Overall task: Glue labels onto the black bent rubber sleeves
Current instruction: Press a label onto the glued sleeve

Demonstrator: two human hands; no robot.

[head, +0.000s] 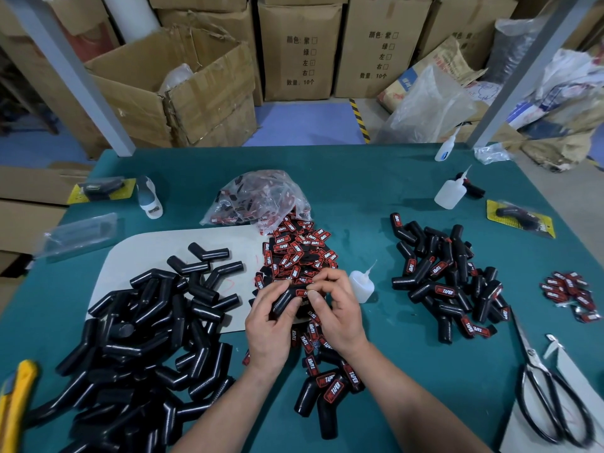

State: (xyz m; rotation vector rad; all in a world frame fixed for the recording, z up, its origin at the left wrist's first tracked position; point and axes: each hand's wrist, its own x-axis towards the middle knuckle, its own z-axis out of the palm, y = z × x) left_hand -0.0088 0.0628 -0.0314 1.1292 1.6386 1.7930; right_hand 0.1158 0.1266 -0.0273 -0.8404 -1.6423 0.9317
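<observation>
Head view. Both hands work at table centre, above the teal table mat (359,197).
- Left hand (271,325): fingers curled round the ribbed lower leg of one black bent sleeve (283,301), held off the table.
- Right hand (336,312): thumb and fingertips pinch a red-and-black label (302,293) against the sleeve's upper leg. The fingers hide most of the label.
- Unlabelled sleeve pile (140,338) lies to the left, partly on a grey board (137,259).
- Loose label heap (300,253) sits just behind the hands, spilling from a clear plastic bag (258,197).
- Glue bottle (359,284) stands just beside the right hand.
- Labelled sleeve pile (447,282) lies to the right. A few more labelled sleeves (330,393) lie between the forearms.
- Scissors (549,397) near right; yellow utility knife (16,403) near left.
</observation>
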